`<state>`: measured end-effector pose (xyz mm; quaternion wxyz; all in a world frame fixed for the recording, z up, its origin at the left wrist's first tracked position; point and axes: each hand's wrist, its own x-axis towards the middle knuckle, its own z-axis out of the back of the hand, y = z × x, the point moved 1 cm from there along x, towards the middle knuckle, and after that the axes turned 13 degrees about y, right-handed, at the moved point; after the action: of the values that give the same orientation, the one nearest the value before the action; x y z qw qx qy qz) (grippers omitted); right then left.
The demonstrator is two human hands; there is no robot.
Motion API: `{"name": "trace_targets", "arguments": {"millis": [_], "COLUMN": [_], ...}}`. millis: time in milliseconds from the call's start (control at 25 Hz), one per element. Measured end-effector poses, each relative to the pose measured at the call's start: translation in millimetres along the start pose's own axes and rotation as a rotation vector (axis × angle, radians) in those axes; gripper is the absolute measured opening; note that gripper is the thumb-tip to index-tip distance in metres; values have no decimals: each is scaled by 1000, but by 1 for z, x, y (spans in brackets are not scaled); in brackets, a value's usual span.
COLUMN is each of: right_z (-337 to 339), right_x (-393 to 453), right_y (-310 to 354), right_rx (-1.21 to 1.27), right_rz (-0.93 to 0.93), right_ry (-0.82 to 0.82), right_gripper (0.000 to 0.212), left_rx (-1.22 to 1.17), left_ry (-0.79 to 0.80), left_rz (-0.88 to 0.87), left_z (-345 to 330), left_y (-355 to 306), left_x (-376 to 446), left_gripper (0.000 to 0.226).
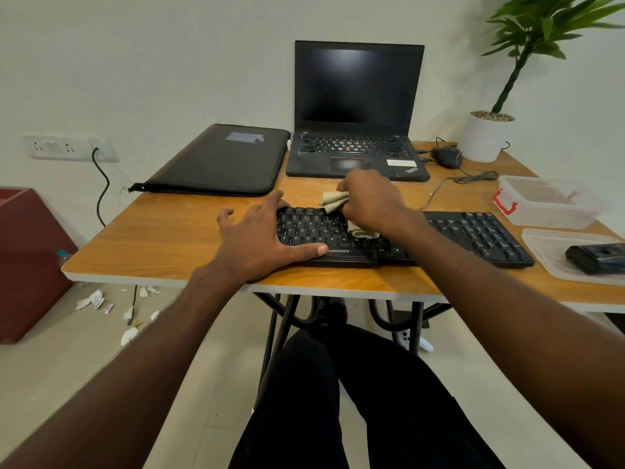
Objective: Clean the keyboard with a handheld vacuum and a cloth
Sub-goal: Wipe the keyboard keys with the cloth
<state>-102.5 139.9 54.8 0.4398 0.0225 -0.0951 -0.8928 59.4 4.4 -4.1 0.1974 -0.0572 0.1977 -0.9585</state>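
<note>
Left hand flat, fingers spread, pinning the keyboard's left end; right hand bunched around the cloth mid-keys. Keyboard sits at the table's near edge. Looks light, rigid, slide-prone, so brace the frame, not the keys. Cloth is soft. Laptop behind.

The right hand hides most of the cloth and the keyboard's middle keys. At 3 o'clock the edge cuts off a tray; the dark device in it is too blurred to identify.
</note>
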Motion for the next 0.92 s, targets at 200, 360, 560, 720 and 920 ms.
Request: {"name": "trace_targets", "arguments": {"millis": [200, 360, 560, 720, 920], "right_z": [1, 9, -2, -6, -11], "right_x": [-11, -4, -4, -4, -14], "right_y": [7, -17, -22, -20, -20], "right_rx": [-121, -48, 61, 32, -3], "right_rz": [58, -95, -61, -26, 12], "right_ry": [-4, -65, -8, -43, -99], "right_gripper": [26, 25, 33, 32, 24], "left_rx": [-1, -6, 23, 79, 136], "left_ry": [-5, -7, 6, -136, -235], "left_rz": [0, -11, -24, -88, -68], "left_z": [1, 1, 4, -8, -29], "left_y": [-1, 0, -4, -33, -50], "left_x": [-1, -1, -2, 7, 16], "left_gripper": [141, 139, 130, 80, 55]}}
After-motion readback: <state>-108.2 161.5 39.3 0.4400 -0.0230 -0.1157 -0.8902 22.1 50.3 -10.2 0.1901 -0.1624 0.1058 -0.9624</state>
